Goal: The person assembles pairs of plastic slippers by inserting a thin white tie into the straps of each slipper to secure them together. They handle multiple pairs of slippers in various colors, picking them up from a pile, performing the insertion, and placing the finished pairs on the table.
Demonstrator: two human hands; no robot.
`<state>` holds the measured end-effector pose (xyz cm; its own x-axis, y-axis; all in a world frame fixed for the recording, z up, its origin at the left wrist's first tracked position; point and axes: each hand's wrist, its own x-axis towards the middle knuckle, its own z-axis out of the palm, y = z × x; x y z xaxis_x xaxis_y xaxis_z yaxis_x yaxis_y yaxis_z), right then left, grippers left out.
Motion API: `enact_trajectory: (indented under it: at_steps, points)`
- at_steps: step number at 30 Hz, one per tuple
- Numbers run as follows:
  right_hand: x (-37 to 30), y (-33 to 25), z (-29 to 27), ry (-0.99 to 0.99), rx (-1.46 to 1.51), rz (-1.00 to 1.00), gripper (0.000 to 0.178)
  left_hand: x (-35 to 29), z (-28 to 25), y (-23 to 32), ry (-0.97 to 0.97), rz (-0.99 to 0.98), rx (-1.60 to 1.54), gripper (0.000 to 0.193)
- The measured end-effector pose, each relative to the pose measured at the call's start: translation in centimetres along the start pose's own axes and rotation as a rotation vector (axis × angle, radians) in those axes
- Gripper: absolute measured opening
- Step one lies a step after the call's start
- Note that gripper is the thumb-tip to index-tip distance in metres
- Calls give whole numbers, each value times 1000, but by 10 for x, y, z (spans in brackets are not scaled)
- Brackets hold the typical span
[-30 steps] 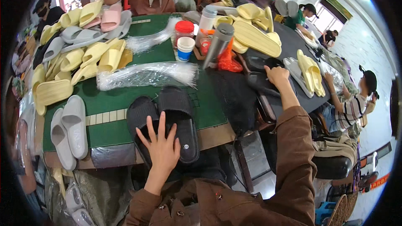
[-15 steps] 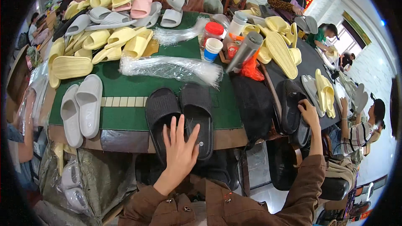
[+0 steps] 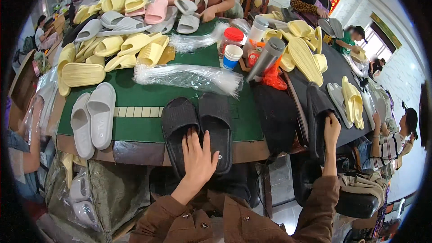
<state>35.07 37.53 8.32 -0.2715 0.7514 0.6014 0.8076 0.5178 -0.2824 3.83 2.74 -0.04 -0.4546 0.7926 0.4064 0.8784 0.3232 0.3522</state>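
Observation:
A pair of black slide slippers (image 3: 181,121) lies side by side at the front edge of the green-topped table, toes pointing away from me. My left hand (image 3: 199,155) rests on the pair, fingers extended toward the strap opening of the left slipper and thumb over the right one's footbed. It does not grip them. Off to the right, my right hand (image 3: 332,130) is closed on another black slipper (image 3: 317,108), which is tilted on its side by the dark table's edge. Fingers inside that slipper's opening are partly hidden.
A grey slipper pair (image 3: 101,114) lies left. Behind are a plastic-wrapped bundle of clear strands (image 3: 189,76), a yellow and grey slipper pile (image 3: 108,47), a paper cup (image 3: 231,57), a red-lidded jar (image 3: 232,36) and a steel flask (image 3: 267,56). Co-workers sit around the tables.
My left hand's spread fingers have drawn together and lie lower on the black pair. My right hand has tilted its black slipper up onto its side. The co-worker opposite has lowered a grey slipper.

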Motion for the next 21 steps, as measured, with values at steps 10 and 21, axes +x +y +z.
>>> enact_trajectory:
  at_steps: [10, 21]
  points:
    - [-100, -237, -26, -252, 326, -484, 8, -9, 5, -13, -27, -4, -13, 64]
    - [-135, -256, 69, -342, 341, -408, 11, -16, -49, -104, 147, -142, 60, 40]
